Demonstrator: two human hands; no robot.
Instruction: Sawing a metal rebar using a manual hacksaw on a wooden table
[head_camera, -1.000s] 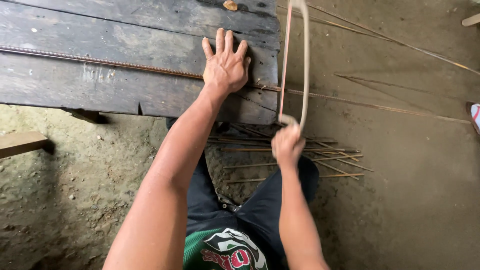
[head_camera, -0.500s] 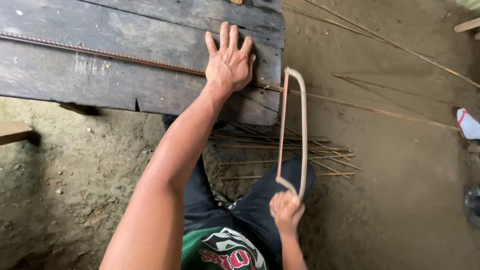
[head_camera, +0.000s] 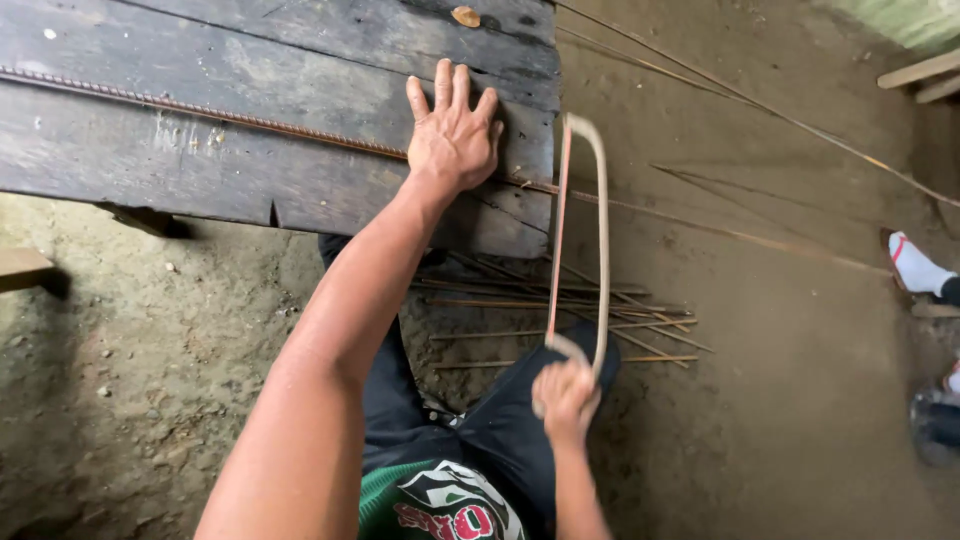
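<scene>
A rough outdoor or shed-like metalworking spot, not a tidy shop: a packed dirt floor, a worn table of dark, cracked planks, a ribbed steel bar lying across it, a hacksaw at its edge, and cut rusty rods scattered on the ground.

Dark, weathered plank counter, cracked and scuffed at near edge. Long ribbed steel rod lies across it left to right, overhanging the right end. Small tan chip sits near far right corner. Left hand pressed flat on rod near right end. Below, packed dirt floor carries a loose bundle of thin rods, more long rods lying further right.
</scene>
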